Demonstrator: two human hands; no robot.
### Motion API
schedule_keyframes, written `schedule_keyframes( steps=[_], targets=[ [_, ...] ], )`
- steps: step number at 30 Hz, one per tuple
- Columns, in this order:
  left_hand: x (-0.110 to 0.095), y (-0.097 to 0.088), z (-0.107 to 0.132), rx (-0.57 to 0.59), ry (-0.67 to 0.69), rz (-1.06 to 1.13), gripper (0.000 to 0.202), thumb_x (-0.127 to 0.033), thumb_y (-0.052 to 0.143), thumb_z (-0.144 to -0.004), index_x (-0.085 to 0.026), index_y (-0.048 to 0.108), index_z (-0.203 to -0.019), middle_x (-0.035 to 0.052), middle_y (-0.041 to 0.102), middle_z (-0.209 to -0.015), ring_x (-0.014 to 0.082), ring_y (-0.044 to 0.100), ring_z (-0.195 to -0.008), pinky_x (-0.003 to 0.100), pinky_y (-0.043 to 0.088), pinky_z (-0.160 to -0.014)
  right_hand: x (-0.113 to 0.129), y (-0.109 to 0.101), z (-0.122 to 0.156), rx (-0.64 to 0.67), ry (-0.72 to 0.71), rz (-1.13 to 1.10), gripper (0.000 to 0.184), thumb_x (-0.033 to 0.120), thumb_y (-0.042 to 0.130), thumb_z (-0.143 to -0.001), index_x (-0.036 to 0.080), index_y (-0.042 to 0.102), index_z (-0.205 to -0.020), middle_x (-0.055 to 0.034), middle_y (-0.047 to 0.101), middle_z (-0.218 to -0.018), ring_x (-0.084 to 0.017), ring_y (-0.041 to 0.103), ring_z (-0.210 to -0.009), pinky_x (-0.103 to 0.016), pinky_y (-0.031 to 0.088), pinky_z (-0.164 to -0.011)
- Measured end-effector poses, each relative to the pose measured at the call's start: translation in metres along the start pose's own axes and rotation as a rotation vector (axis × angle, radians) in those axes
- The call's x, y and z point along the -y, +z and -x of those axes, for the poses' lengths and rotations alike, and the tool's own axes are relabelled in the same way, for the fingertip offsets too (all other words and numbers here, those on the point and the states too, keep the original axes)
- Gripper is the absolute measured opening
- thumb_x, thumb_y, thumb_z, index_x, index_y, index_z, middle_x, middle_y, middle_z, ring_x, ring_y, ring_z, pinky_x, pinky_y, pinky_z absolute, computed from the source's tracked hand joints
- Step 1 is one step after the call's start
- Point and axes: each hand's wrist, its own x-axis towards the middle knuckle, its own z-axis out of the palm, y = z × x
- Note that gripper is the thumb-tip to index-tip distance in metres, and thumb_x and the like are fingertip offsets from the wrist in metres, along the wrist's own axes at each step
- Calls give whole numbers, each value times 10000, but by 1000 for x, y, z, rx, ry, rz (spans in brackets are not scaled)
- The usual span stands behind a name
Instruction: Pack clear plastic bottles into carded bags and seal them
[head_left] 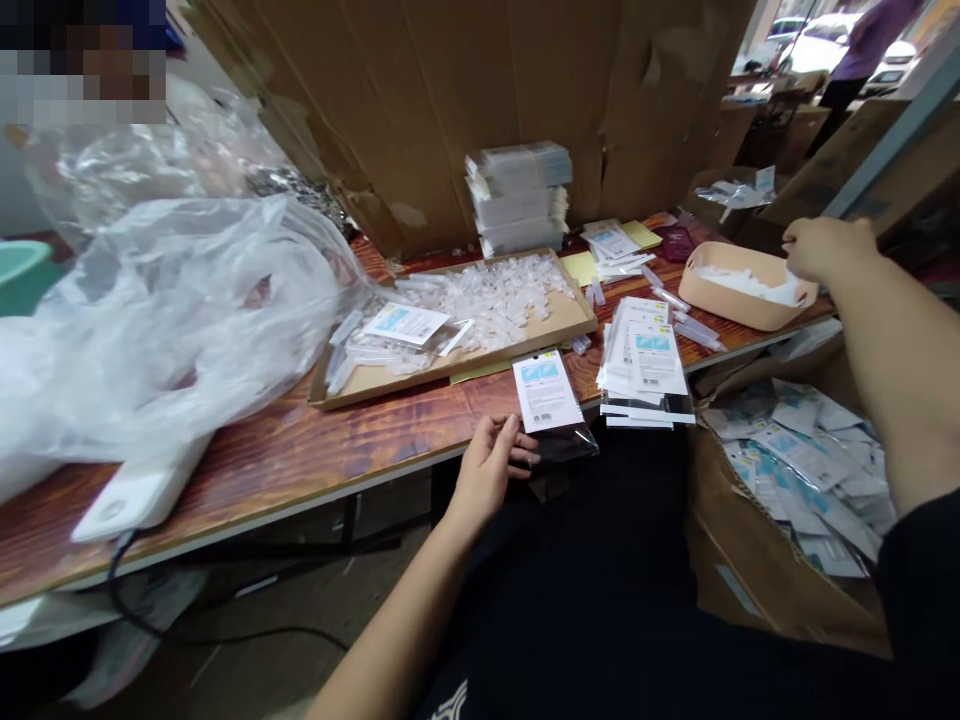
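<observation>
A packet (550, 400) with a white card top and dark lower half lies at the near edge of the worktop (300, 450), and the left hand (487, 465) holds it at its lower left corner, grip pinched on it between thumb and fingers. Just right of it sits a fanned stack (649, 365) of like packets. The right hand (825, 248) reaches out to the far right, its fingers curled at the rim of a beige tray (739, 298) holding clear pieces; whether its grip has closed on anything I cannot tell. Behind the packet lies a flat cardboard tray (480, 350) with a heap of clear plastic parts (510, 295) and another packet in it. To the left spreads a big clear plastic bag (165, 310). Against the cardboard wall at the back stands a bundled pile (519, 195). Below the worktop at right, an open box (739, 570) is full of packets.
</observation>
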Motion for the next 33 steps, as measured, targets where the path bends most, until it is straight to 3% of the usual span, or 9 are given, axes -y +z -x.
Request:
schedule_keyframes(
  steps=[4, 7, 11, 14, 17, 22, 27, 30, 33],
  targets=[
    [16, -15, 6, -242, 389, -392, 297, -446, 713, -861, -222, 665, -1049, 23, 708, -823, 141, 643, -608, 244, 518, -592, 47, 41, 46, -156, -166, 247, 251, 478, 629, -939, 278, 599, -790, -51, 583, -795, -282, 563, -993, -520, 405, -951],
    [24, -17, 4, -265, 589, -563, 195, -304, 806, -770, -260, 746, -951, 69, 758, -953, 193, 715, -802, 271, 564, -747, 95, 99, 98, -17, -309, 217, 102, 364, 682, -909, 269, 708, -936, -81, 701, -925, -267, 619, -920, -459, 441, -879],
    [19, -9, -8, -141, 623, -558, 37, -288, 797, -798, -302, 788, -831, 81, 786, -976, 234, 735, -954, 315, 563, -920, 143, 179, 156, 217, -530, 270, 295, 122, 537, -961, 234, 730, -1153, -111, 756, -1139, -260, 683, -1026, -438, 451, -873],
    [3, -6, -8, -92, 611, -485, 42, -279, 782, -824, -304, 786, -790, 69, 793, -974, 219, 738, -967, 316, 550, -971, 162, 212, 167, 243, -544, 143, 292, 156, 490, -1019, 241, 731, -1160, -105, 763, -1155, -231, 700, -1027, -410, 481, -856],
    [-23, -8, 6, -104, 678, -414, 75, -272, 767, -841, -293, 774, -769, 58, 796, -962, 209, 738, -968, 327, 550, -1000, 178, 210, 161, 118, -544, -73, 227, 218, 537, -1021, 256, 747, -1096, -86, 773, -1062, -223, 711, -975, -402, 510, -842],
    [-70, -11, 44, -71, 718, -267, 96, -268, 805, -816, -236, 748, -745, 47, 762, -804, 176, 716, -790, 296, 605, -837, 221, 168, 162, 76, -449, -436, 156, 191, 651, -958, 270, 741, -1059, -58, 755, -1021, -199, 708, -955, -360, 552, -866],
    [-90, -13, 60, 246, 248, 21, 312, -370, 922, -670, -183, 681, -731, 22, 713, -736, 128, 666, -602, 239, 605, -576, 242, 148, 180, 375, -53, -807, 195, 309, 764, -890, 264, 733, -1077, -28, 712, -932, -156, 660, -803, -269, 549, -696],
    [-86, -15, 57, 502, 22, 63, 319, -385, 919, -670, -170, 722, -800, 18, 694, -726, 131, 667, -596, 241, 612, -532, 236, 156, 187, 588, 5, -994, 156, 343, 805, -855, 228, 754, -947, -27, 691, -903, -145, 644, -818, -246, 525, -695],
    [-76, -15, 54, 591, -26, 50, 275, -384, 881, -714, -172, 762, -843, 18, 680, -710, 125, 658, -584, 230, 607, -524, 228, 168, 192, 690, -15, -1033, 201, 388, 818, -847, 205, 760, -908, -35, 671, -906, -146, 624, -837, -246, 498, -689]
  ],
)
